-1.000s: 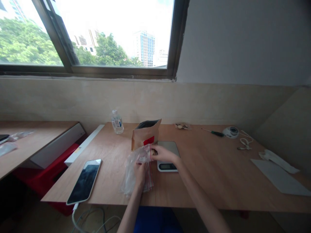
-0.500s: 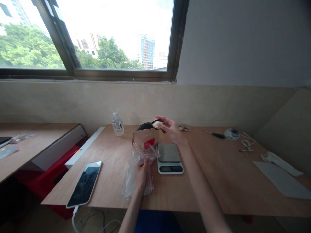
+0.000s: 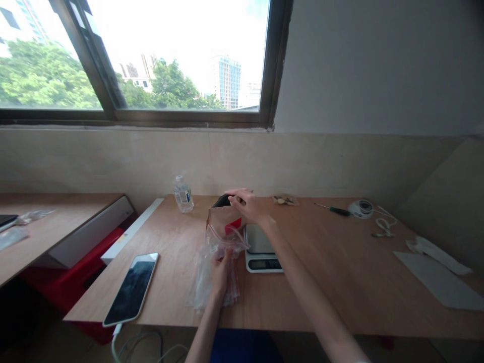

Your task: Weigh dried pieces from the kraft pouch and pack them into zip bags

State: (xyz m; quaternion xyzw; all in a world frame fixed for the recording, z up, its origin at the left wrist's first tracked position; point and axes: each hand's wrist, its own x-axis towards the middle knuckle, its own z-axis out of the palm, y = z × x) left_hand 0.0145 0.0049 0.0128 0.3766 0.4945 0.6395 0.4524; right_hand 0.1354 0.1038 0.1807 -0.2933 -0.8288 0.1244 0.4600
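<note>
Head view: left grip (image 3: 221, 279) clenched on one zip-bag bundle (image 3: 202, 287), right grip (image 3: 247, 205) unclear at one kraft pouch (image 3: 223, 222)

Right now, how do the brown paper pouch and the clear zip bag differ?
The brown paper pouch is opaque with a red patch, while the clear zip bag is see-through plastic with red-edged strips. The pouch stands upright, while the bag is limp and bunched. The right hand is at the pouch's dark-lined mouth, while the left hand grips the bag. Both are flexible bags on the wooden table, and the bag overlaps the pouch's front.
</note>
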